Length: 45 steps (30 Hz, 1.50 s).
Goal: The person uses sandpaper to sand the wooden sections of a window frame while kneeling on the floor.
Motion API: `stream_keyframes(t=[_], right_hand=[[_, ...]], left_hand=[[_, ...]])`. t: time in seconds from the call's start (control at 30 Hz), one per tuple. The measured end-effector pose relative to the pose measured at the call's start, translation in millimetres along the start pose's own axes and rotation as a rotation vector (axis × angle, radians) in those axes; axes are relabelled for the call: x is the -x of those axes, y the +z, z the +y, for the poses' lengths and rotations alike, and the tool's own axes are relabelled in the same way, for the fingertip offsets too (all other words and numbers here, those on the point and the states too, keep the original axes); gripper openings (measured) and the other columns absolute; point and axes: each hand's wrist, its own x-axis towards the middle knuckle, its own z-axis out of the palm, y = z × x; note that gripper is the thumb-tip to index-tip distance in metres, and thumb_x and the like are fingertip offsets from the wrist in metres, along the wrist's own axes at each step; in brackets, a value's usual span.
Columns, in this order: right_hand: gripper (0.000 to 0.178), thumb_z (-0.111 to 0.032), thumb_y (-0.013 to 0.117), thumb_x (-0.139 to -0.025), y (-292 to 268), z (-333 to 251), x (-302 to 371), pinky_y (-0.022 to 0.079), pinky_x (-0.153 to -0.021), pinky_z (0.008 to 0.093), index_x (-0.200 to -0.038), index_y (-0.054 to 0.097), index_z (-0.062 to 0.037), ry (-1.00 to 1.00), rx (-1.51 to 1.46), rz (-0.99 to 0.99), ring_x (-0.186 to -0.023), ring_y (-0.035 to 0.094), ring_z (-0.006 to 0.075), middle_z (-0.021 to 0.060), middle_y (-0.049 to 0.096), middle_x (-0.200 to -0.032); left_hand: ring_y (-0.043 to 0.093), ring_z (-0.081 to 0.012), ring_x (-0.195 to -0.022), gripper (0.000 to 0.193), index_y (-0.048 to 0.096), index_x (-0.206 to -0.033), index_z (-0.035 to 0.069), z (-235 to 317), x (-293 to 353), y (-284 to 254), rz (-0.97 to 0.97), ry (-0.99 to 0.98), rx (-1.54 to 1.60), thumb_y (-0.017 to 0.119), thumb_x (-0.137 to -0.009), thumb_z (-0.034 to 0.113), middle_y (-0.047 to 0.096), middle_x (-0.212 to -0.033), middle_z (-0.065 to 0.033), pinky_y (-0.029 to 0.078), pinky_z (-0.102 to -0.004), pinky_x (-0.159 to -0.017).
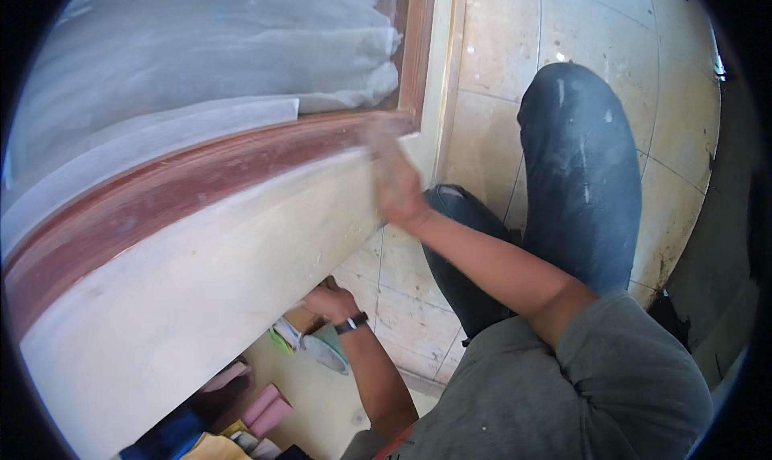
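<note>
A large cream panel (pixel 233 251) with a reddish-brown wooden trim (pixel 185 166) slants across the left side. Over the trim's right corner, my right hand (pixel 396 178) is smeared by motion, so I cannot make out whether its fingers hold anything. My left hand (pixel 326 301), with a dark band (pixel 351 323) on the wrist, is at the panel's lower edge. Its fingers are mostly hidden there. Above the trim, glass (pixel 386 2) shows greyish-white sheeting (pixel 217 42) with folds.
Beneath the panel lie a pink item (pixel 269 410), a yellow cloth-like item (pixel 215 448), blue fabric (pixel 165 437) and a pale green rounded object (pixel 326 349). My legs in worn jeans (pixel 581 170) are bent on the right, over stained beige floor tiles (pixel 490 54).
</note>
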Motion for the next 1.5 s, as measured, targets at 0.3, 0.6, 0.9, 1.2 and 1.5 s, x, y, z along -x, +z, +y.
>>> stream_keyframes(t=[0.3,0.6,0.9,1.2,1.5], right_hand=[[0.054,-0.008,0.054,-0.112,-3.6,9.7,8.0,0.027,-0.136,0.0498,-0.165,0.049,0.0046,0.061,-0.028,0.072,-0.166,0.032,0.0452,0.0277,0.040,-0.176],[0.052,-0.019,0.044,-0.119,-0.6,80.3,19.8,0.029,-0.134,0.0431,-0.166,0.047,0.0043,0.483,-0.039,0.296,-0.165,0.039,0.0380,0.0294,0.046,-0.172],[0.051,-0.014,0.048,-0.118,16.4,76.0,33.9,0.032,-0.134,0.0463,-0.165,0.047,0.0065,0.477,-0.007,0.235,-0.164,0.036,0.0472,0.0327,0.042,-0.172],[0.043,-0.017,0.051,-0.116,34.1,78.7,35.7,0.043,-0.127,0.0481,-0.152,0.062,0.0049,0.512,0.100,0.385,-0.155,0.050,0.0465,0.0361,0.057,-0.158],[0.046,-0.019,0.051,-0.118,9.4,92.2,-10.8,0.040,-0.128,0.0441,-0.151,0.059,0.0115,0.472,0.039,0.339,-0.155,0.051,0.0420,0.0303,0.058,-0.160]], left_hand=[[0.035,-0.0088,-0.060,0.046,0.049,-0.088,0.019,-49.6,100.7,-40.2,-0.057,-0.165,-0.138,0.069,-0.112,0.054,0.037,-0.072,0.0060,0.028,-0.0280,-0.054],[0.050,-0.0169,-0.068,0.047,0.067,-0.101,0.002,-206.6,103.6,36.6,-0.179,-0.393,-0.528,0.069,-0.112,0.047,0.056,-0.082,-0.0008,0.047,-0.0373,-0.062],[0.077,-0.0345,-0.096,0.051,0.079,-0.114,-0.002,-229.6,83.2,97.3,-0.089,-0.262,-1.008,0.077,-0.103,0.047,0.081,-0.108,-0.0207,0.062,-0.0477,-0.081],[0.081,-0.0415,-0.103,0.060,0.081,-0.114,-0.001,-232.2,68.3,86.7,-0.167,-0.229,-1.036,0.078,-0.098,0.056,0.083,-0.113,-0.0243,0.064,-0.0514,-0.085],[0.075,-0.0538,-0.110,0.072,0.077,-0.114,-0.010,-238.9,70.4,85.2,-0.165,-0.189,-1.142,0.063,-0.105,0.060,0.079,-0.116,-0.0341,0.059,-0.0587,-0.096]])
